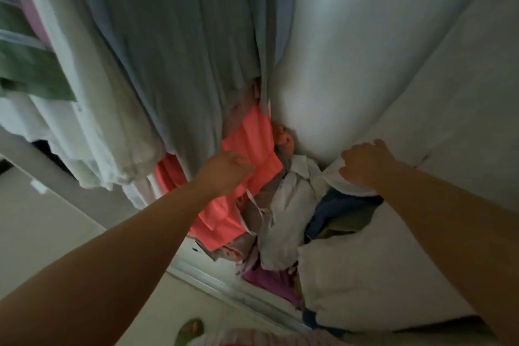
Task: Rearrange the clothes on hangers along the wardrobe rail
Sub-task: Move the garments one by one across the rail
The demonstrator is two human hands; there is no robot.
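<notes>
While both arms reach low into the wardrobe, the step in hand appears to be parting the hanging garments at their hems, not yet shifting any hanger; neither rail nor hangers are in view.

Left to right:

1. Green garment (31, 70) and pale white garment (92, 132) hang at 9 o'clock of the frame, long axes running from top to hem, hems pointing down toward the floor (42, 233).

2. Grey-blue garment (174, 45) hangs at 12 o'clock, folds running vertically, hem pointing at the pile below.

3. Left hand (224, 168) lies on the coral garment (247, 154), just at 6 o'clock of the grey-blue hem. Fingers are curled into the coral fabric; the grip looks closed on it, though blur hides the fingertips.

4. Heap of loose clothes (283, 213) sits on the wardrobe floor between the two hands, with no clear axis.

5. Right hand (365, 166) rests on a white cloth (337, 180) at the foot of the large white garment (351, 50). Fingers bend over the edge of that cloth; whether they pinch it or only press it, I cannot tell.

Judgement: the next move calls for raising the view and hands toward 12 o'clock to find the hanger hooks, then sliding garments sideways along the rail. Pulling at hems risks dragging a garment off its hanger.
</notes>
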